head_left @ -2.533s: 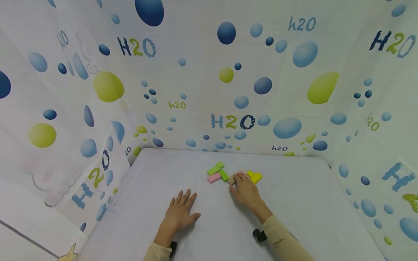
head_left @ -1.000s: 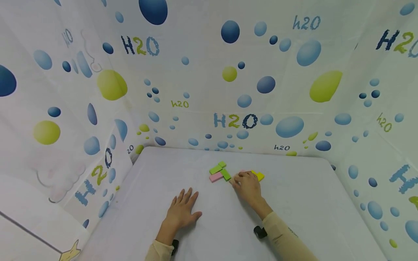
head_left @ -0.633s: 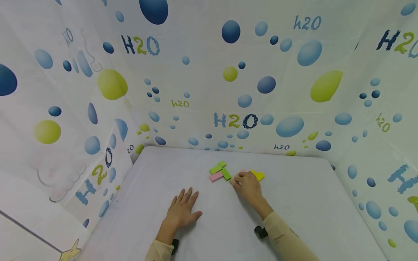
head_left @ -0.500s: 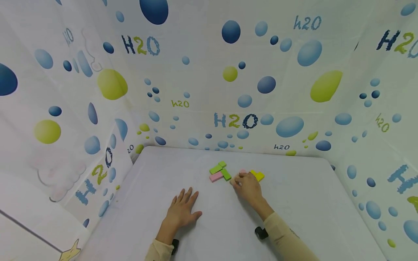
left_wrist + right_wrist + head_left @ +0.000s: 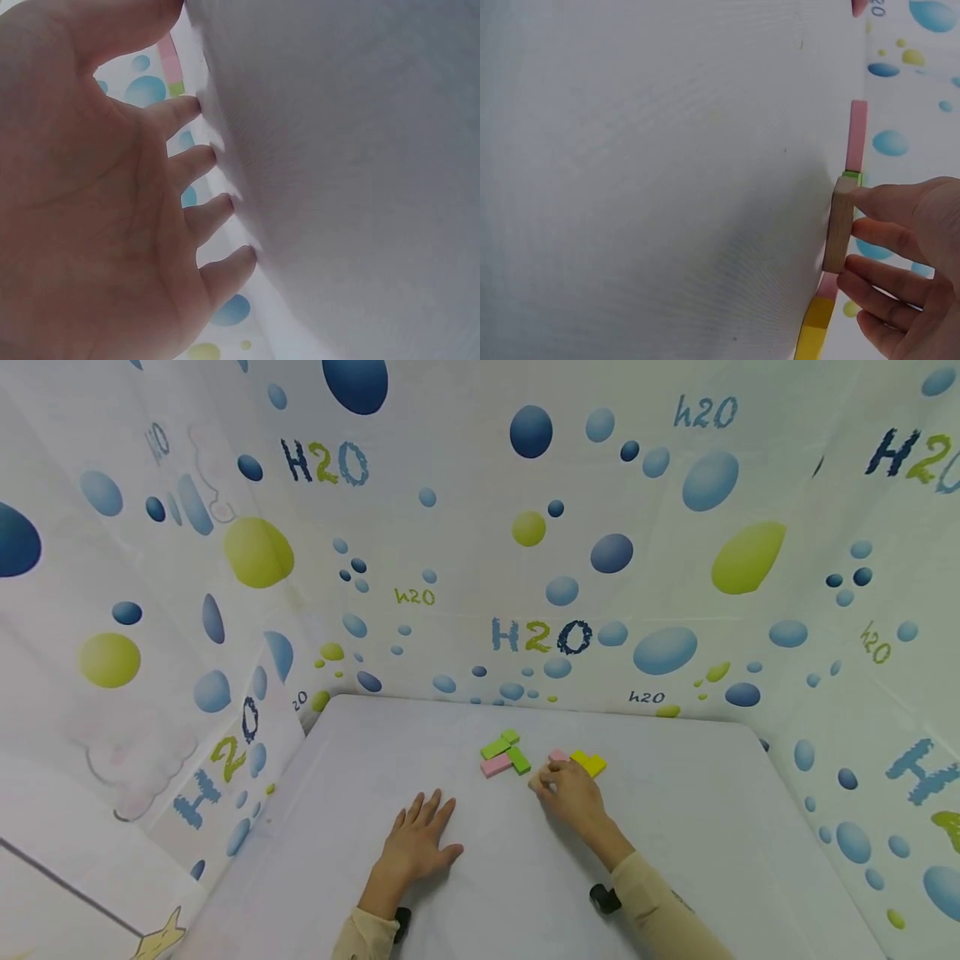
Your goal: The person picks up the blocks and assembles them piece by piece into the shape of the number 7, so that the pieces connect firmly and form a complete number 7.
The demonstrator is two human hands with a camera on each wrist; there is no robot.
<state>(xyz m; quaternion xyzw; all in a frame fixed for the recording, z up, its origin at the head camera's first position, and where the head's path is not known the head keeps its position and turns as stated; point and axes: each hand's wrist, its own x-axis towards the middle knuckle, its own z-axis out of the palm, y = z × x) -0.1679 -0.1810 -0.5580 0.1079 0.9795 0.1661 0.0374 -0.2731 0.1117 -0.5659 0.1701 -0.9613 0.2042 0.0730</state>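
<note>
My right hand (image 5: 573, 795) pinches a plain wooden block (image 5: 840, 229) between thumb and fingers, low over the white table. In the head view the left end of that block shows beside the thumb, just right of a green block (image 5: 519, 761). Part of another pink block (image 5: 557, 755) peeks out behind the fingers, with two yellow blocks (image 5: 590, 764) to its right. My left hand (image 5: 416, 846) rests on the table with fingers spread, holding nothing. In the left wrist view its fingertips (image 5: 244, 257) press on the cloth.
Left of the wooden block, several green blocks (image 5: 496, 748) and a pink block (image 5: 495, 766) lie joined in a group. The white-covered table (image 5: 675, 827) ends at a printed curtain (image 5: 465, 552) behind and at both sides.
My right hand has drawn slightly toward me with the wooden block, after its fingers curled in more. More of the yellow blocks shows now. My left hand keeps its place.
</note>
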